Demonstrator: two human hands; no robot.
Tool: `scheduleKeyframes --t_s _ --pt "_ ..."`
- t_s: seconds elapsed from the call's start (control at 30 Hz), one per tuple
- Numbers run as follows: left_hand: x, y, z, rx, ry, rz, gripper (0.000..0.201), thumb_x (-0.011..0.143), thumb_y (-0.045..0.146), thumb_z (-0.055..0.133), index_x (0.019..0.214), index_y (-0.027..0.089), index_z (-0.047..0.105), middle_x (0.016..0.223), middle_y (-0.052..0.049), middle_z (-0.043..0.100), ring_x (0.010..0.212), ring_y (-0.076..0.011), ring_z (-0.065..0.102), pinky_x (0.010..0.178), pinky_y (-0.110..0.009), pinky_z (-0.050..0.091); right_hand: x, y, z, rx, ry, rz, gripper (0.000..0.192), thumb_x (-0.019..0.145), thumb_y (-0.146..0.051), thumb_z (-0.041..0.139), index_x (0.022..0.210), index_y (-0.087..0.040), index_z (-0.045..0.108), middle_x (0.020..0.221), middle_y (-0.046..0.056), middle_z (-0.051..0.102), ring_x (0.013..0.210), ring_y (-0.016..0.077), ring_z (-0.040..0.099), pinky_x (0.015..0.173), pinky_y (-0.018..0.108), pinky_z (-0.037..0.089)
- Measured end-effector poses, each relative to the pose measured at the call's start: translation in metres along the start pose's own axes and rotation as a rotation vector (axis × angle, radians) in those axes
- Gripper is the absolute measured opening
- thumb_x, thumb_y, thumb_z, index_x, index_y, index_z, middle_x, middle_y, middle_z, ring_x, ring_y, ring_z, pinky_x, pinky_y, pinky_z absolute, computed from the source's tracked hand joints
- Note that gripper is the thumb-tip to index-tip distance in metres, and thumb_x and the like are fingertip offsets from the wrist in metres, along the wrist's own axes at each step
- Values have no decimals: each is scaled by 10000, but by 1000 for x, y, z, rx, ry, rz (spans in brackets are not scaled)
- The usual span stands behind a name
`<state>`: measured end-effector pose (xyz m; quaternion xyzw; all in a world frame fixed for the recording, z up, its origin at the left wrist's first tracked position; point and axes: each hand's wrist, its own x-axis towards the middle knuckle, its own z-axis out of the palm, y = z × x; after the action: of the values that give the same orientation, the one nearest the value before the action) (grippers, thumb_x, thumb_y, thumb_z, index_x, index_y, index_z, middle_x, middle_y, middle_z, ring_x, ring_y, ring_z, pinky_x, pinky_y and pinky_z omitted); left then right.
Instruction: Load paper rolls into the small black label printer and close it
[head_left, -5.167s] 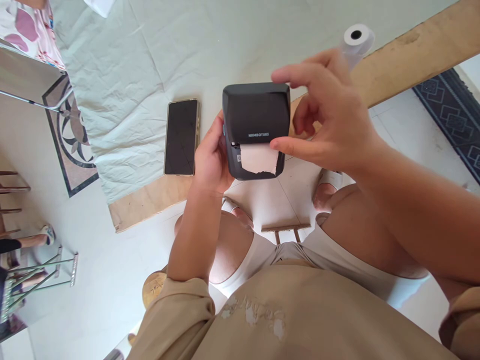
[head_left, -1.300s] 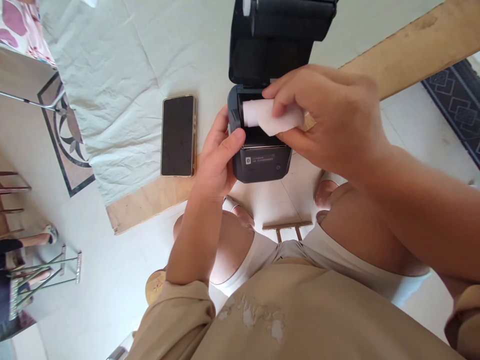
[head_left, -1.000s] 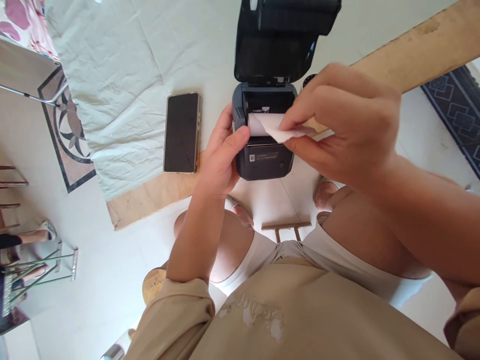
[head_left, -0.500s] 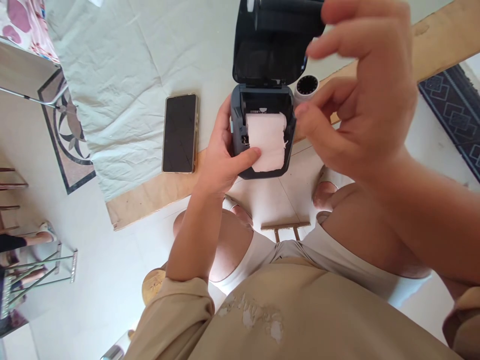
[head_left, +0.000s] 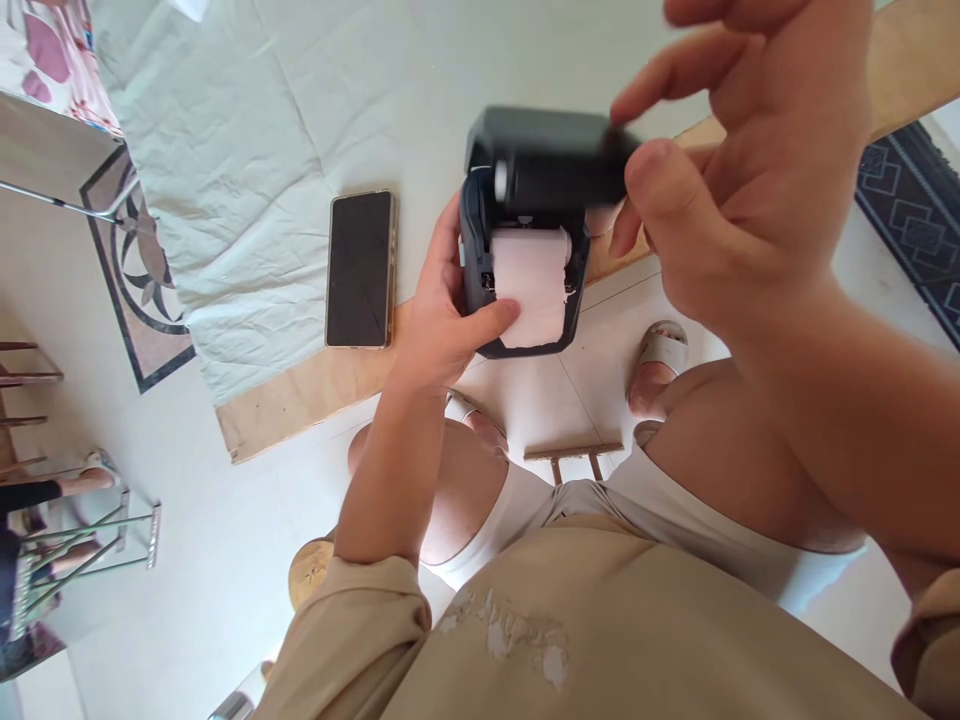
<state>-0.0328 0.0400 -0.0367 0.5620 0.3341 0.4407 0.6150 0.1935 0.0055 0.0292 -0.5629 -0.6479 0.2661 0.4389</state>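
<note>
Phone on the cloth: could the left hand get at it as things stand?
Probably not right away: the left hand is gripping the printer, thumb on the paper. The phone lies uncovered just beside it.

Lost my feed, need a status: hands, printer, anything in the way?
Left hand grips label printer, thumb pinning paper strip. Right hand on half-lowered lid. Phone lies apart on cloth; nothing in the way.

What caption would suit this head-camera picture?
Left hand grips a small black printer, thumb on its paper; right hand on the half-lowered lid.
</note>
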Motion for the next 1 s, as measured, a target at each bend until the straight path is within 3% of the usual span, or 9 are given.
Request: scheduleKeyframes --t_s 0.07,0.13,0.2,0.37,0.5,0.7,1.0 --pt "2 -4 -1 0 -29 14 917 680 563 939 1471 357 523 1426 -66 626 1275 -346 673 987 -422 636 1 1 3 -4 31 -156 254 1007 -287 557 1250 -303 631 1351 13 625 950 142 698 595 269 574" --pt "4 -9 -3 -6 -53 43 987 630 614 957 1469 350 510 1410 -71 620 1257 -343 683 958 -412 646 3 5 5 -42 -22 -267 182 937 -193 635 1107 -242 681 1223 16 676 687 56 584 597 255 563" --pt "5 -12 -5 -8 -62 70 1035 588 629 976 1465 343 507 1378 -70 625 1261 -349 683 955 -406 650 5 9 6 -66 -94 -303 235 883 -171 704 1111 -222 679 1253 28 678 609 20 486 600 242 556" --pt "0 0 2 -9 -47 12 795 735 677 879 1377 310 587 1303 -67 641 1284 -370 680 997 -451 635 6 9 6 -46 -177 -304 316 847 -179 751 1142 -240 655 1341 40 678 713 74 576 566 249 527" --pt "-6 16 18 -14 69 -75 703 788 696 835 1300 258 634 1164 -62 676 1317 -385 665 1033 -467 615 5 7 7 -43 -197 -311 319 852 -190 721 1152 -258 635 1309 40 680 933 159 662 579 261 528" --pt "-7 27 29 -46 99 -81 573 867 625 791 1279 256 642 1142 -52 688 1299 -367 677 1021 -427 617 6 8 9 -101 -225 -265 333 856 -214 702 1172 -274 618 1279 36 654 815 140 611 629 294 536" --pt "-10 43 29 -88 80 -169 520 862 555 833 1227 228 659 1129 -57 665 1286 -364 671 1075 -433 581 4 8 11 -118 -241 -227 351 864 -214 677 1200 -274 594 1361 59 621 938 179 644 650 309 540"
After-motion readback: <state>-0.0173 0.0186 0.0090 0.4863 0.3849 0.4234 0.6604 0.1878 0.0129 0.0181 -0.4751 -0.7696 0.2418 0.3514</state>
